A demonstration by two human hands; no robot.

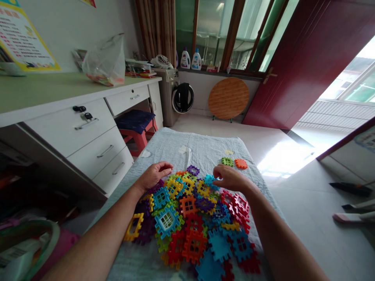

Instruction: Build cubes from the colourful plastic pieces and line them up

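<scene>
A heap of colourful plastic interlocking building blocks, square and notched, lies on the cloth between my arms. At its far left edge is my left hand [155, 175], holding nothing, its fingers loosely stretched out and thumb apart. My right hand [231, 177] is at the far right of the heap, fingers curled down on a light-blue block [209, 180]. Beyond the right hand, a green block [227, 161] and an orange block [241, 163] lie apart from the pile. A purple block [193, 169] sits at the heap's far edge, between the hands.
A pale blue cloth [175, 146] covers the table. To the left stand a white drawer desk [84, 136] with a plastic bag [107, 62] on it and a red stool [137, 128]. Farther off are a washing machine [170, 93], a round wooden board [228, 97] and a red door [295, 62].
</scene>
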